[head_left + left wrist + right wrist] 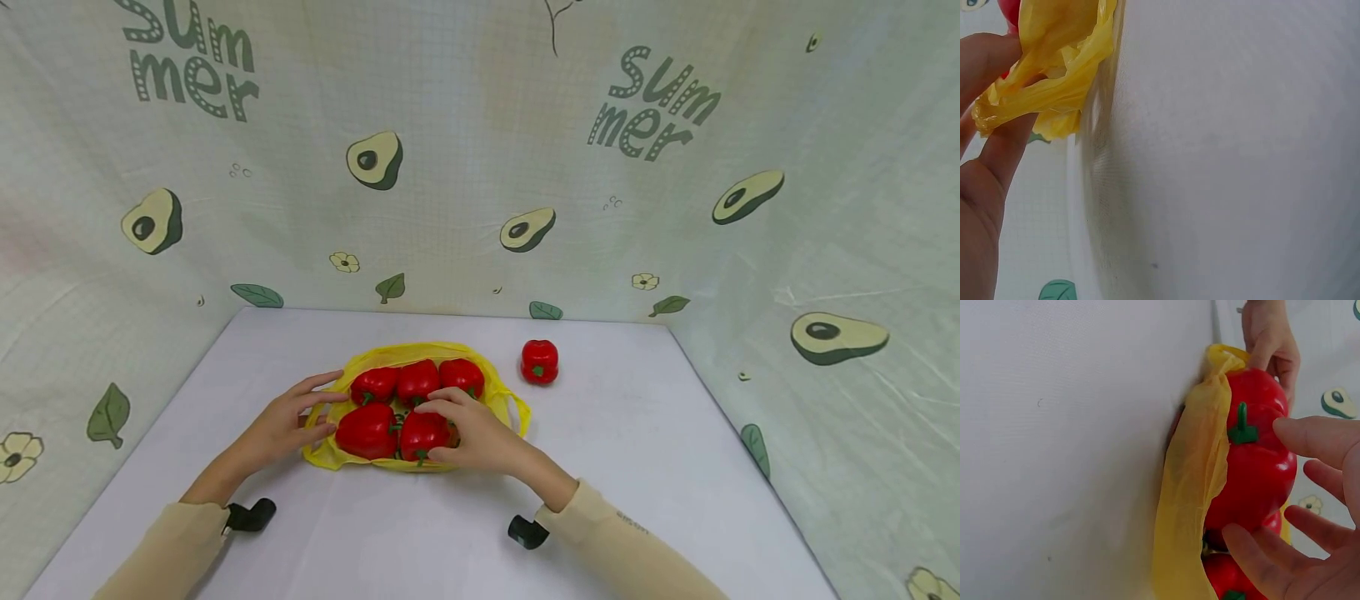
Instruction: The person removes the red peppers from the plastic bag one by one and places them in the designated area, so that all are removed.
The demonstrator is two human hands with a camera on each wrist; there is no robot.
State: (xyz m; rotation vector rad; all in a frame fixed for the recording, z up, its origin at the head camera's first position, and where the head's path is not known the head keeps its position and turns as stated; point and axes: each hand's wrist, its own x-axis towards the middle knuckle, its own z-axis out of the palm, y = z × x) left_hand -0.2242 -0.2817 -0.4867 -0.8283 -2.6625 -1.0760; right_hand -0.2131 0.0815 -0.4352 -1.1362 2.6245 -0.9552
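Several red bell peppers (366,432) with green stems lie in a yellow plastic bag (408,350) on the white table. My left hand (288,421) is at the bag's left side, holding its edge. In the left wrist view the yellow handle (1041,100) loops over a digit of that hand. My right hand (480,429) grips the front right bell pepper (423,433) inside the bag. The right wrist view has thumb and fingers spread around a bell pepper (1250,469), with fingertips against its skin.
Another red bell pepper (539,362) stands outside the bag, toward the back right of the white table (600,433). The bag's right handle (521,417) lies on the table. A cloth backdrop (465,108) printed with avocados rises behind and at both sides.
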